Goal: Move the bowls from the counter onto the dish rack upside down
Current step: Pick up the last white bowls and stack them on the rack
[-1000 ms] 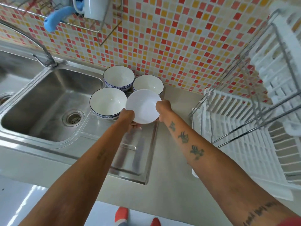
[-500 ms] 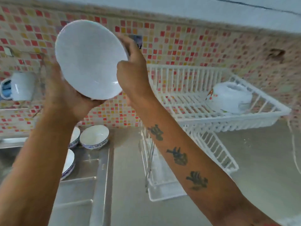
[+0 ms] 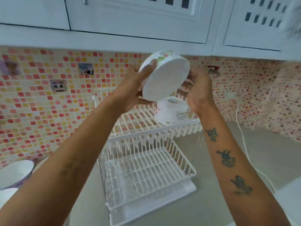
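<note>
I hold a white bowl (image 3: 164, 77) with a flower pattern in both hands, tilted on its side above the upper shelf of the white two-tier dish rack (image 3: 146, 132). My left hand (image 3: 132, 93) grips its left and lower rim; my right hand (image 3: 197, 90) holds the right side. Just below, another patterned bowl (image 3: 172, 111) sits upside down on the upper shelf at its right end. Two more bowls show at the lower left edge: one with a blue rim (image 3: 14, 173) and a white one (image 3: 6, 196) in front of it.
The rack's lower shelf (image 3: 146, 173) holds nothing. White wall cabinets (image 3: 146, 18) hang close above the bowl. A white cable (image 3: 244, 144) runs down the grey counter (image 3: 219, 193) right of the rack. Mosaic tiles cover the back wall.
My hands carried the bowl to the right and over the rack, and tipped it from facing me toward mouth-down. My view swung up from the sink to the rack and cabinets.
</note>
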Motion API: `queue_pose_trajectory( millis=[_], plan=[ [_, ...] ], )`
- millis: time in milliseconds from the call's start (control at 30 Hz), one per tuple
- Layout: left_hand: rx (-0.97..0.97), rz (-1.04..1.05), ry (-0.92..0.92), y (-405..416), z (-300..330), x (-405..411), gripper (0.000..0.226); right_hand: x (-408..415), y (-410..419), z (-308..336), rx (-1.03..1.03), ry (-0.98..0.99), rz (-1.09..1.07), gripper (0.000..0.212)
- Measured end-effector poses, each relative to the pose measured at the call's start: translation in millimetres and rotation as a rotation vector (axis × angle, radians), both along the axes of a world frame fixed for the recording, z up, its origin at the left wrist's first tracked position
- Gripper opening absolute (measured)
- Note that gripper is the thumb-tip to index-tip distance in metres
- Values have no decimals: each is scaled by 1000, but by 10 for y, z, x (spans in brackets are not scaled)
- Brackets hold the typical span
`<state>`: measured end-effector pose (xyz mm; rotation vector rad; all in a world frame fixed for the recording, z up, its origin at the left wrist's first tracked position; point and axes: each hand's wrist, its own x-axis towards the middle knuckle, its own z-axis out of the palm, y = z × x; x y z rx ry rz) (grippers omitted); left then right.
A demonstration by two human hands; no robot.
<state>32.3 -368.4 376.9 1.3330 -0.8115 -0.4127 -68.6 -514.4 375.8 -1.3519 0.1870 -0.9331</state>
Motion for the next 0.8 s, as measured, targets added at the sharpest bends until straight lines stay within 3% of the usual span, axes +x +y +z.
queue_pose_trajectory(
  millis=[167, 333, 600, 800],
  plan=[
    [117, 258, -498, -559, -201, 65, 74, -23, -512, -110, -143, 139, -88, 39],
    [331, 355, -746, -1004, -418, 68, 87, 206, -728, -276, -262, 362, -205, 43],
    [539, 347, -779, -1330, -669, 229, 120, 373, -903, -580, -219, 400, -223, 44],
    [564, 326, -771, -1352, -759, 255, 110, 443, -1031, -643, -150, 452, -196, 49]
  ],
)
